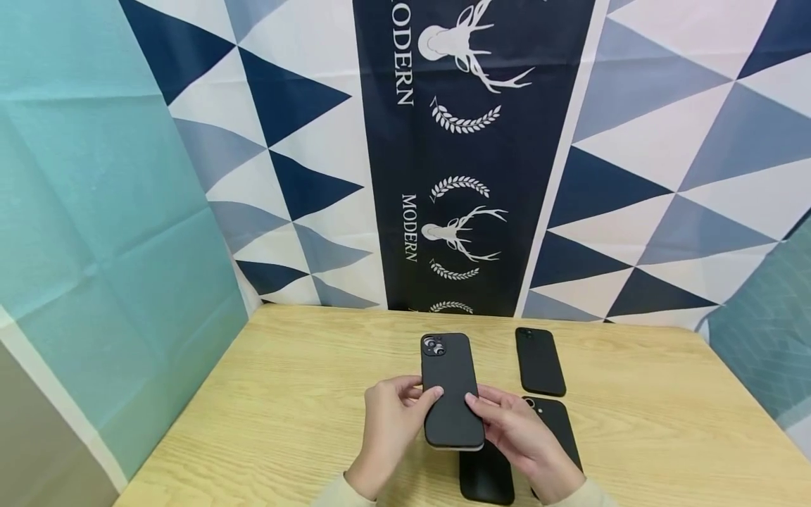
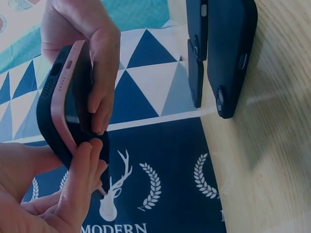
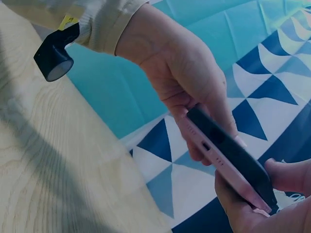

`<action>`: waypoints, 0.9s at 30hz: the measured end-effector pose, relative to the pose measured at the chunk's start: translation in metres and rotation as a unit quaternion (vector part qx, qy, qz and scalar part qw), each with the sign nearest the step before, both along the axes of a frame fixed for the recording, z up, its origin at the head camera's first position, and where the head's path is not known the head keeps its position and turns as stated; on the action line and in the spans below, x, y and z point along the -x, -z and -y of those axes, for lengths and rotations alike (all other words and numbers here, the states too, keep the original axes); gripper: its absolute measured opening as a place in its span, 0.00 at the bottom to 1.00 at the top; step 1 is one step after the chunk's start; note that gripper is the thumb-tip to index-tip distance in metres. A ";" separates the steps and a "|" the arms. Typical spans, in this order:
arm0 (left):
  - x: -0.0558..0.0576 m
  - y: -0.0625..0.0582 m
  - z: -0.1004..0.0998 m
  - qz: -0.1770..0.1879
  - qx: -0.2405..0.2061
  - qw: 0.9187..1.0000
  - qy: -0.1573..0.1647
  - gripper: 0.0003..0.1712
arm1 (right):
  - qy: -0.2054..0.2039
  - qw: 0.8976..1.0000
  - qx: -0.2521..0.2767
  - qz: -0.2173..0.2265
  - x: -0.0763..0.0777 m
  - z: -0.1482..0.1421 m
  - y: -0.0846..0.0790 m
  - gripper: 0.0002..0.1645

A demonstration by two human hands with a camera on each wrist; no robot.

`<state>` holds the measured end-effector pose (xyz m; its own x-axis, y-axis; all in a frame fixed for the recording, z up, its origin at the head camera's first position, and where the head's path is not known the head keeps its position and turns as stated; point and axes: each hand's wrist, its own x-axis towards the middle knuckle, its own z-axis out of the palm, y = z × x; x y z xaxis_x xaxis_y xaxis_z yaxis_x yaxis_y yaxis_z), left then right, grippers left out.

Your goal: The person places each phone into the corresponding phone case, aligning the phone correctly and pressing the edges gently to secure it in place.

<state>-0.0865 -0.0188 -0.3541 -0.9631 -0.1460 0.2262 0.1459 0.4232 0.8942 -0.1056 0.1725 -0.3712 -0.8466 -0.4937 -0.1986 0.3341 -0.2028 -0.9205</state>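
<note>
A pink phone (image 2: 68, 90) is held between both hands, with a black case (image 1: 451, 398) over its back. At the bottom end, the pink edge stands out from the case (image 3: 233, 145) along its length. My left hand (image 1: 394, 419) grips the left side, thumb on the case back and fingers underneath. On the opposite side my right hand (image 1: 516, 429) pinches the lower part in the same manner. The phone's dark screen faces down, mostly hidden in the head view. Beneath the hands lies a black phone (image 1: 486, 480), partly covered by the held one.
Right of the hands, another black phone (image 1: 560, 426) lies partly behind my right hand. Farther back is one more black phone (image 1: 541, 361) with its camera end away from me. The wooden table (image 1: 304, 366) meets a patterned cloth (image 1: 317, 141) at the back.
</note>
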 end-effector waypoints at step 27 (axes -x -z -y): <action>0.005 0.004 0.005 0.105 -0.149 0.982 0.042 0.17 | -0.036 0.988 -0.139 -0.055 -0.007 0.007 -0.009 0.44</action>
<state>-0.0916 -0.0238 -0.3582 -0.9954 -0.0940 -0.0194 -0.0319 0.1335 0.9905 -0.0982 0.1652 -0.3618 -0.8351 -0.4929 -0.2443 0.2341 0.0834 -0.9686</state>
